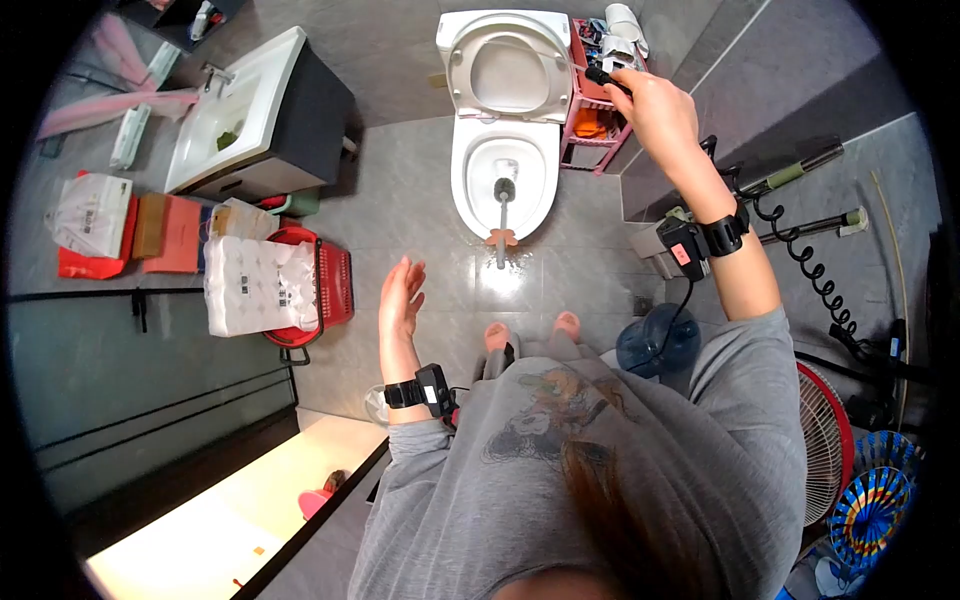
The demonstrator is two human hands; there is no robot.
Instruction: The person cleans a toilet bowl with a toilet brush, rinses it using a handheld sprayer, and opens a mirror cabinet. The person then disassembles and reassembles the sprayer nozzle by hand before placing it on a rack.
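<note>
Nearest the camera, a grey printed T-shirt (pixel 430 520) is seen at the bottom of the frame. At upper right, a small black object (pixel 598 75) is gripped in the closed fingers of the right hand (pixel 658 112), its end directed towards the raised seat (pixel 508 75); what it is cannot be told. The left hand (pixel 398 295), left of centre, is loosely open, with nothing held. A grey-handled toilet brush (pixel 502 215) is rested over the front rim of the white ceramic toilet bowl (pixel 463 190), its dark head inside, presumably so that drips are caught and the handle is kept reachable.

At left, white-wrapped paper rolls (pixel 255 285) are stacked in a red plastic basket (pixel 338 280). In the pink plastic rack (pixel 598 143), upper right, an orange cloth (pixel 591 124) is kept. A green item (pixel 227 140) is held by the white sink (pixel 272 78).
</note>
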